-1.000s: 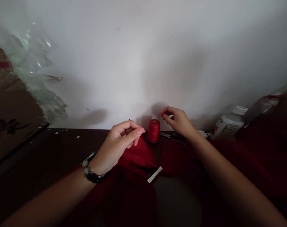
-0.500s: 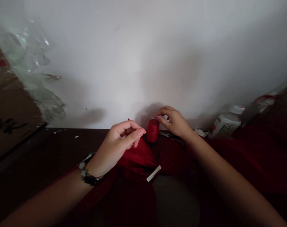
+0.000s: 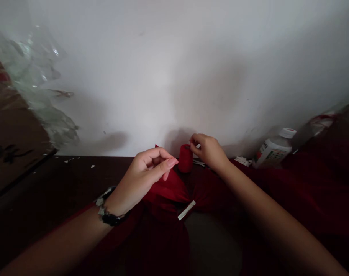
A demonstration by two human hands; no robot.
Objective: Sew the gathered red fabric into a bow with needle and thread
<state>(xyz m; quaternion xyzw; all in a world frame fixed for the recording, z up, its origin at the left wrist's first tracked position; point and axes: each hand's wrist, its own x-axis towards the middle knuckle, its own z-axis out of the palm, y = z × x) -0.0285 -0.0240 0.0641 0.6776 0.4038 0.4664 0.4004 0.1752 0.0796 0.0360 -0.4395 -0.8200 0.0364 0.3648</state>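
Observation:
A spool of red thread stands upright on the dark tabletop by the wall. My left hand, with a dark band at the wrist, is in a pinch just left of the spool; what lies between thumb and forefinger is too fine to make out. At the spool's upper right, my right hand has thumb and fingertips pressed together, and I cannot see what they hold. Red cloth lies below both hands, with a small white label on it. Scissors lie partly hidden behind the spool and right hand.
On the right stands a white-capped bottle, with white scraps beside it. A cardboard box and crumpled clear plastic take up the left side. Small white bits lie on the dark tabletop. The white wall rises close behind.
My right hand has dropped slightly toward the top of the spool, and its fingers have closed tighter. My left hand has barely moved.

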